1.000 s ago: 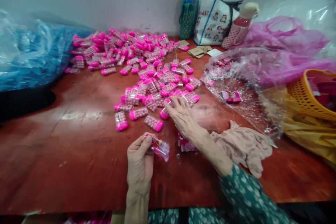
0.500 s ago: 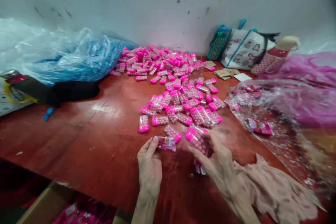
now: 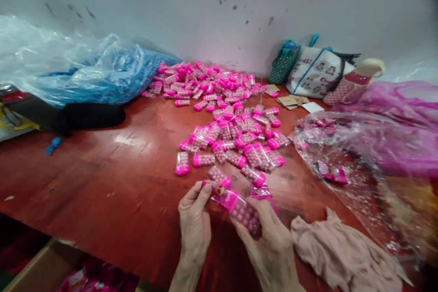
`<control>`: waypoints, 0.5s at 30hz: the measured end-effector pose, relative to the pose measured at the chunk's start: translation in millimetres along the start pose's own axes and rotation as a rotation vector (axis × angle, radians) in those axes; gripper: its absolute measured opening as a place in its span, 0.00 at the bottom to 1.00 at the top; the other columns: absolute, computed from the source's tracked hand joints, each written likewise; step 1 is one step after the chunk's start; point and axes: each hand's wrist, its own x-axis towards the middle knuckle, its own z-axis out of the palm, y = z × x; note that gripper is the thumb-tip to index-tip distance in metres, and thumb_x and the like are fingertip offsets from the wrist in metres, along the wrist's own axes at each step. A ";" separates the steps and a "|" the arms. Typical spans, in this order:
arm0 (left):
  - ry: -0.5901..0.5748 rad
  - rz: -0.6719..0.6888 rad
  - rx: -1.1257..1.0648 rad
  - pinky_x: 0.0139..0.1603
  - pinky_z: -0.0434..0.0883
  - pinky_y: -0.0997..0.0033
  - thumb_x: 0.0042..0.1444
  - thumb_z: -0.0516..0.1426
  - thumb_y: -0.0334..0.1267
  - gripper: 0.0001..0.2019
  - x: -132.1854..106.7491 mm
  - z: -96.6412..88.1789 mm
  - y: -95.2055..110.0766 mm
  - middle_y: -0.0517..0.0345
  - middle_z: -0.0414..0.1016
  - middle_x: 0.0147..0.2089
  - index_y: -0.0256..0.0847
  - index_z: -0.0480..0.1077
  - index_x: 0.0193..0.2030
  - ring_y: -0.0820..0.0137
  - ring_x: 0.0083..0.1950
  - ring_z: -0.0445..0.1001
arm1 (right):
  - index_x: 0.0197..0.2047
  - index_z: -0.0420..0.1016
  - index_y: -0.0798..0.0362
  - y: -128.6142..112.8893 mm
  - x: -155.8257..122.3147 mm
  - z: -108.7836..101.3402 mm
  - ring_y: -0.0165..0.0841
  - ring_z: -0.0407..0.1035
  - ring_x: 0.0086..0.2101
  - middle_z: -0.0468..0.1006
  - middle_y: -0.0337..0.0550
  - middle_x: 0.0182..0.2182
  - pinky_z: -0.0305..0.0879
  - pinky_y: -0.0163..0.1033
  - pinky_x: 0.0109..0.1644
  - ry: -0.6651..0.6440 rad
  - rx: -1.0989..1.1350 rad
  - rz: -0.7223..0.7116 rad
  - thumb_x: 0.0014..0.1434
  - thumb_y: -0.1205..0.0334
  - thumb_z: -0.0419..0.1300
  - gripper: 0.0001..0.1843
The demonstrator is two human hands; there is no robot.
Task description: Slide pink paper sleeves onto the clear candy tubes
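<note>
My left hand [image 3: 195, 223] pinches the mouth of a small clear printed wrapper bag [image 3: 216, 190] at the near table edge. My right hand [image 3: 270, 242] grips a clear candy tube with a pink cap [image 3: 243, 212], its capped end pushed against the bag's opening. Both hands meet just in front of a spread of several identical pink-capped tubes [image 3: 226, 132] lying on the red-brown table [image 3: 112, 178]. A few pink wrappers [image 3: 263, 194] lie under my right fingers.
A blue-filled plastic sack [image 3: 85, 73] sits at the back left, above a black object [image 3: 71, 118]. Clear and pink plastic bags [image 3: 369, 146] lie right, holding a pink packet [image 3: 331, 172]. Tote bags [image 3: 316, 70] stand by the wall. A beige cloth [image 3: 342, 251] lies near right.
My right hand picked a tube from the pile and brought it back to the bag in my left hand. The camera view tilted up and shifted left.
</note>
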 end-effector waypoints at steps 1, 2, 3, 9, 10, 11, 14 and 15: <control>-0.054 -0.010 0.029 0.37 0.68 0.80 0.40 0.65 0.32 0.05 0.4 -0.7 0.1 0.60 0.78 0.28 0.37 0.76 0.27 0.77 0.31 0.72 | 0.44 0.66 0.57 1.6 -1.4 -0.4 0.33 0.70 0.31 0.73 0.44 0.30 0.68 0.35 0.33 -0.003 0.017 0.003 0.55 0.66 0.57 0.12; -0.112 -0.034 0.052 0.37 0.68 0.79 0.42 0.64 0.32 0.05 0.7 -1.4 0.4 0.59 0.78 0.29 0.36 0.76 0.29 0.76 0.31 0.72 | 0.44 0.66 0.56 3.2 -2.7 -0.8 0.34 0.70 0.32 0.73 0.44 0.31 0.68 0.35 0.34 -0.002 0.032 0.018 0.54 0.67 0.57 0.12; -0.167 -0.070 0.063 0.38 0.67 0.78 0.43 0.63 0.32 0.05 1.0 -1.9 0.7 0.57 0.78 0.30 0.35 0.76 0.30 0.75 0.32 0.72 | 0.44 0.66 0.56 4.9 -3.8 -1.3 0.34 0.70 0.33 0.73 0.44 0.32 0.68 0.35 0.35 0.000 0.048 0.043 0.54 0.67 0.58 0.13; -0.384 -0.279 0.078 0.42 0.67 0.70 0.48 0.60 0.37 0.09 1.0 -5.4 1.0 0.51 0.78 0.32 0.34 0.77 0.34 0.69 0.35 0.73 | 0.45 0.67 0.53 13.4 -6.4 -6.4 0.33 0.69 0.33 0.72 0.42 0.34 0.68 0.36 0.36 -0.019 0.171 0.198 0.54 0.67 0.59 0.15; -0.404 -0.289 0.081 0.42 0.67 0.69 0.48 0.61 0.38 0.10 0.7 -6.1 1.2 0.51 0.78 0.32 0.33 0.77 0.34 0.68 0.35 0.73 | 0.45 0.67 0.52 14.3 -6.4 -7.3 0.33 0.69 0.33 0.72 0.42 0.34 0.67 0.36 0.36 -0.030 0.191 0.210 0.53 0.67 0.60 0.15; -0.427 -0.301 0.078 0.41 0.67 0.68 0.47 0.61 0.40 0.12 0.3 -6.7 1.6 0.50 0.78 0.32 0.33 0.76 0.34 0.66 0.35 0.73 | 0.45 0.68 0.52 15.1 -6.3 -8.2 0.32 0.69 0.33 0.72 0.41 0.34 0.67 0.35 0.36 -0.041 0.207 0.219 0.53 0.67 0.60 0.15; -0.511 -0.353 0.070 0.39 0.68 0.67 0.46 0.61 0.44 0.17 -1.2 -7.2 3.4 0.48 0.77 0.33 0.31 0.76 0.37 0.64 0.34 0.73 | 0.45 0.68 0.51 16.8 -6.5 -10.2 0.32 0.68 0.34 0.72 0.41 0.35 0.66 0.34 0.36 -0.059 0.240 0.225 0.52 0.68 0.60 0.16; -0.515 -0.358 0.083 0.38 0.68 0.68 0.46 0.61 0.43 0.16 -1.7 -6.8 4.0 0.49 0.77 0.34 0.31 0.76 0.36 0.65 0.34 0.73 | 0.45 0.68 0.51 17.2 -6.8 -10.7 0.32 0.68 0.34 0.72 0.41 0.35 0.66 0.34 0.36 -0.064 0.247 0.228 0.52 0.68 0.61 0.15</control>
